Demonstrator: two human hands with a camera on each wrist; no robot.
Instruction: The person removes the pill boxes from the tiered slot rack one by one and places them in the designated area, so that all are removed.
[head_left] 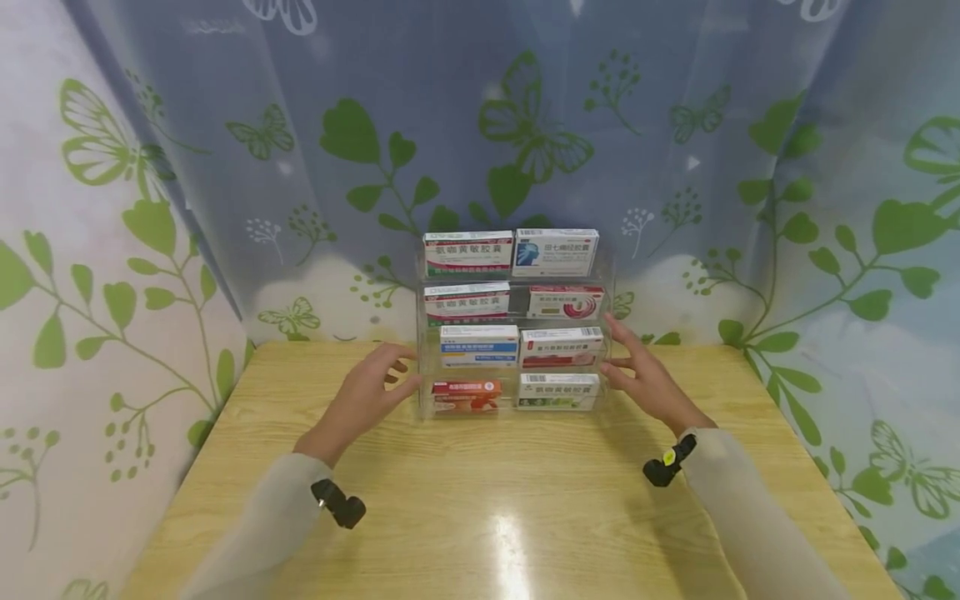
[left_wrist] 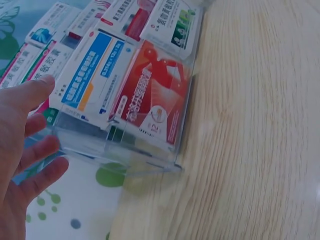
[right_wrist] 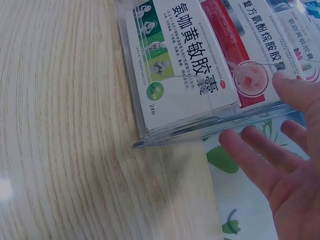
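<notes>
At the far side of the pale wooden tabletop [head_left: 420, 492], close to the hanging cloth [head_left: 442, 100], stands a clear plastic rack [head_left: 519, 304] with four stepped rows, two medicine boxes to each row. Its top row carries a white box with red and green bands [head_left: 468, 254] and, next to it, a white box with a blue head picture [head_left: 557, 252]. One row down are a second banded box [head_left: 467, 302] and a dark red and white box [head_left: 566, 302]. Below these sit a blue-striped box [head_left: 478, 347] and a white and red box [head_left: 562, 348]. Bottom left is an orange-red box [head_left: 467, 396], narrower than the green-marked white box [head_left: 558, 392] to its right.

The left hand [head_left: 365, 392] is at the rack's left side, fingers parted and slightly bent, holding nothing; whether its thumb touches the plastic, I cannot tell. On the opposite side the right hand [head_left: 648, 383] is spread wide, also without a grip, its thumb at the rack's edge and its fingers alongside; contact there is likewise unclear. Both forearms wear light sleeves [head_left: 742, 492], with a black camera at the left wrist [head_left: 339, 503] and another at the right.
</notes>
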